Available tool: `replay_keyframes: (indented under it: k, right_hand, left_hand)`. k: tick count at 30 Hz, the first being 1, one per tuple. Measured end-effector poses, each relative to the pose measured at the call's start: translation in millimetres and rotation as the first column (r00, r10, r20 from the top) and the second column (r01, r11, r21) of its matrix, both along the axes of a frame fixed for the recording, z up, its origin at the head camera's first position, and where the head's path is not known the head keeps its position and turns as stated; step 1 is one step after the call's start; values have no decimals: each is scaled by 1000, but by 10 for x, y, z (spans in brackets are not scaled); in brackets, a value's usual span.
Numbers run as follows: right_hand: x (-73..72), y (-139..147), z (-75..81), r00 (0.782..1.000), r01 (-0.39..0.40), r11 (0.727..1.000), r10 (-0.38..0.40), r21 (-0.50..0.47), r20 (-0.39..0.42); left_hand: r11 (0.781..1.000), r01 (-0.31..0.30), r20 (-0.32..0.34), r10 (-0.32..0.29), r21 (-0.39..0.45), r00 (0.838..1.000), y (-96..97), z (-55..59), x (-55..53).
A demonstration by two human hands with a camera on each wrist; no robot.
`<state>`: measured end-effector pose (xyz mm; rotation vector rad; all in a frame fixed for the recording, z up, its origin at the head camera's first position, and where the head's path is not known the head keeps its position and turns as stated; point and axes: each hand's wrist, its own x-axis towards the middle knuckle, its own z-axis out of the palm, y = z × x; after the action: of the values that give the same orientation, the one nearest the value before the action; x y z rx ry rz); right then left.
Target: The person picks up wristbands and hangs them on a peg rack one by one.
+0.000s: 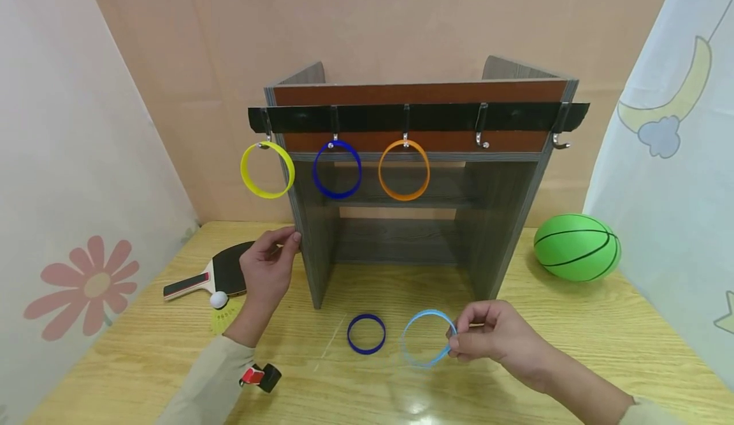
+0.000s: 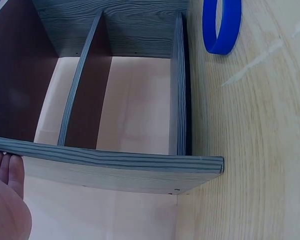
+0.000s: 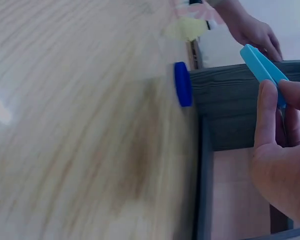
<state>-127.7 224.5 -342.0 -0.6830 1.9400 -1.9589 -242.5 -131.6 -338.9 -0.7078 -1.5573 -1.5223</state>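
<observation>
Light-blue rubbery ring: at 5 o'clock, above the pale wooden tabletop [image 1: 367,396], its band upright and nearly round [image 1: 427,312].
Right hand: also towards 5 o'clock, my right hand [image 1: 499,341] pinches that ring's near-right edge between thumb and fingers; a light pinch should keep the loop open.
Dark-blue round ring: flat on the tabletop at 6 o'clock [image 1: 350,342], best left undisturbed.
Left hand: at 8 o'clock, well apart from the right, my left hand [image 1: 269,262] touches the grey wood-grain shelf unit [image 1: 311,246] at its left edge; I cannot tell whether it grips. Steady, gentle contact should limit wobble.
Bare silver metal hooks: around 2 o'clock [image 1: 479,139], tips upturned; any loop would probably pass over them best held square-on.
</observation>
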Motion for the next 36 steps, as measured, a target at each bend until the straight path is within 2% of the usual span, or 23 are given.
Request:
replay_keyframes:
  k: [5, 8, 14, 19, 23, 26, 29, 31, 36]
  right_hand:
    - [-41, 43, 97, 997, 19, 994, -27, -109, -73]
    - [-68, 49, 183, 994, 11, 979, -33, -205, -104]
    - [-124, 19, 413, 982, 2, 926, -73, -376, -174]
    - [-161, -31, 614, 971, 29, 878, -138, -477, -196]
    - [-199, -77, 753, 960, 53, 823, -197, -565, -198]
    - [-235, -95, 868, 959, 29, 771, -201, -636, -200]
    - [-263, -96, 986, 958, -8, 734, -189, -679, -216]
    - [-269, -97, 1061, 950, -7, 737, -205, -676, -234]
    - [-294, -77, 1187, 954, -3, 716, -206, -698, -215]
  left_hand:
    - [1000, -1, -1, 1, 1, 1000, 7, 11, 8]
    - [1000, 1, 0, -1, -4, 1000, 17, 38, 31]
    - [1000, 0, -7, 0, -13, 1000, 48, 96, 85]
    - [1000, -6, 5, 6, -1, 1000, 26, 41, 35]
    - [1000, -19, 5, 19, 4, 1000, 5, 14, 16]
    - [1000, -20, 6, 20, 6, 1000, -5, 5, 13]
    - [1000, -18, 10, 18, 7, 1000, -9, 6, 18]
    - [1000, -18, 11, 18, 7, 1000, -8, 6, 19]
    - [1000, -10, 9, 10, 6, 1000, 7, 5, 9]
